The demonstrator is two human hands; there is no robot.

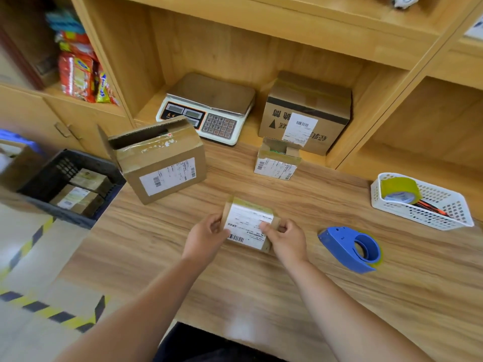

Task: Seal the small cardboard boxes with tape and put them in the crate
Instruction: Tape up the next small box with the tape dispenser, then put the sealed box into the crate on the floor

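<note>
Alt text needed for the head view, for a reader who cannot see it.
The left hand and right hand grip the ends of a small labelled cardboard box at a wooden counter. A blue tape dispenser lies to its right, near a white basket holding a tape roll; a dark crate holding boxes sits at the left.

Left hand and right hand hold a small labelled box beside a blue tape dispenser.
</note>
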